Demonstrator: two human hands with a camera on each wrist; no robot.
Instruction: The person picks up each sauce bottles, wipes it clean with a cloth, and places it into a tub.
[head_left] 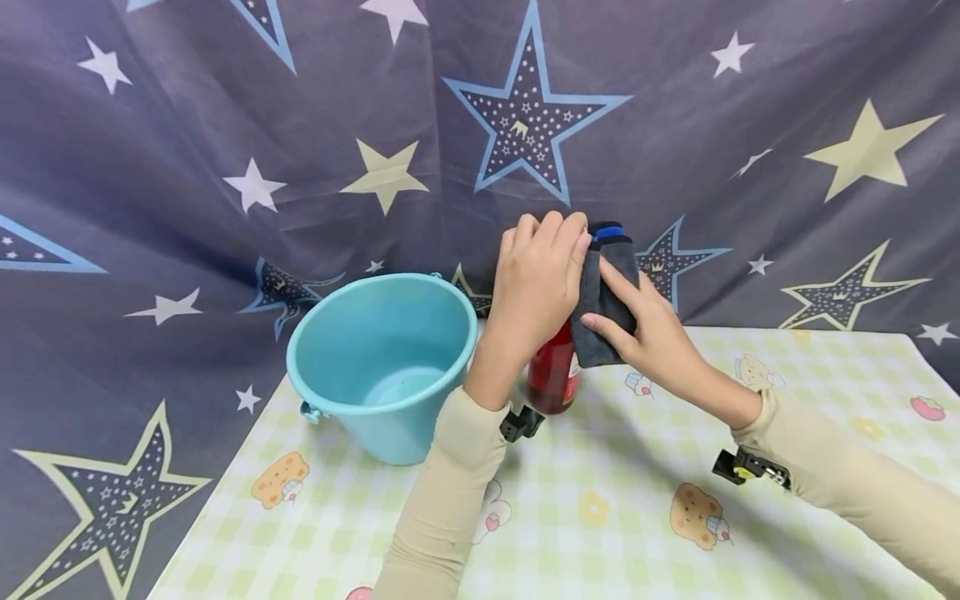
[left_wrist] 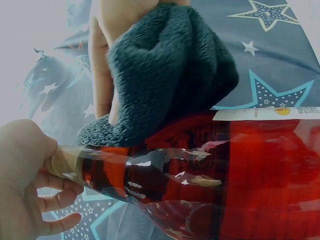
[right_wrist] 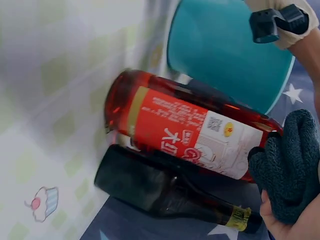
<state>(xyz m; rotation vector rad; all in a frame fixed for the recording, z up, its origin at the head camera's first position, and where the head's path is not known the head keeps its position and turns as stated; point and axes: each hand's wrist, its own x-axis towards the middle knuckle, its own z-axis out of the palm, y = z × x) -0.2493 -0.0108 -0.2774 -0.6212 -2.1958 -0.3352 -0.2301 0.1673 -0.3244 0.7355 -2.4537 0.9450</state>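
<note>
A red bottle with a red and white label stands on the checked tablecloth. My left hand grips its neck from above, and the left wrist view shows the fingers curled round the tan band at the top. My right hand holds a dark grey fluffy cloth against the bottle's upper part. That cloth lies bunched over the bottle's shoulder, and the right wrist view also shows the cloth. A dark piece with a blue band shows above it.
A light blue bucket stands just left of the bottle, its wall close behind it. A dark bottle with a gold neck band stands between the red bottle and the star-printed backdrop. The table's left edge is near the bucket.
</note>
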